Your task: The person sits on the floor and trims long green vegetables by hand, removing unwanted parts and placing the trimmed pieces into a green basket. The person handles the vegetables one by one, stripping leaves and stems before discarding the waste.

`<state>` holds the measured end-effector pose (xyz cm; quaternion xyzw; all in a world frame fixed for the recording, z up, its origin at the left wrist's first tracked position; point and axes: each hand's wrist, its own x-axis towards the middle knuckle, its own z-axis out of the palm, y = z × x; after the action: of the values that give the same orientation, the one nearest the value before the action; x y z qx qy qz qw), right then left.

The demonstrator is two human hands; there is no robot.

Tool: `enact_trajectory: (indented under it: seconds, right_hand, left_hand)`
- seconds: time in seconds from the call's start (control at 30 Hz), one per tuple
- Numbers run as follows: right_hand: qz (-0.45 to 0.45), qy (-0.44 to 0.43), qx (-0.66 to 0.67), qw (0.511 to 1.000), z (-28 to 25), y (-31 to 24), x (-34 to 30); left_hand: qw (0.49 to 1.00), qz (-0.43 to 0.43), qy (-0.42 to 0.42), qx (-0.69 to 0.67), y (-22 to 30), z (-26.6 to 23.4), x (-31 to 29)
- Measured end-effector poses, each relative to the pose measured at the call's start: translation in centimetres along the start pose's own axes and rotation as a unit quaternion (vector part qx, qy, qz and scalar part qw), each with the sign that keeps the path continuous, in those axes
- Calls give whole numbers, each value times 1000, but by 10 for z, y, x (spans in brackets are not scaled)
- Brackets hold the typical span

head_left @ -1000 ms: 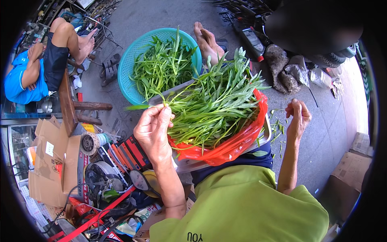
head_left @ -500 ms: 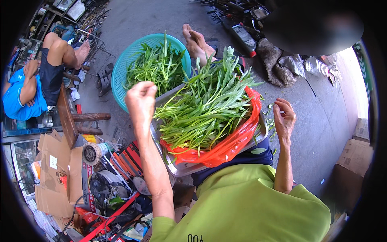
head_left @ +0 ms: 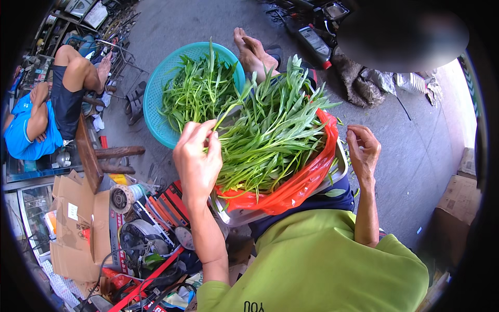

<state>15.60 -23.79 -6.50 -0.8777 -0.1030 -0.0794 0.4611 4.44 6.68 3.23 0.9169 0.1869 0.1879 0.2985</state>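
Note:
A large heap of long-leaved leafy greens lies on a red plastic bag in a metal tray on my lap. My left hand is at the tray's left edge, thumb and fingers pinched on a single stem of greens that slants up to the right. Apart from the tray on its right side, my right hand is raised with fingers curled together; whatever they may hold is too small to see. Behind my left hand, a teal plastic basket holds more greens.
A person in blue sits at far left by a wooden stool. Bare feet rest beyond the basket. An open cardboard box and tool clutter lie at left; a dark bottle and rags lie at far right.
My left hand has moved right and down to the greens and now pinches a stem, where it was raised before. My right hand has shifted slightly left.

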Motion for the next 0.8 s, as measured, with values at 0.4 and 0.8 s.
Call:
enact_trajectory:
  seconds: [0.4,0.8]
  right_hand:
    - [-39,-297,295,907,16,-147,-12]
    - [-146,-199,199,949,42,-138,-27]
  left_hand:
    - [773,-197,23,-603,26,7,-30]
    - [820,-196,78,-533,43,22,-51]
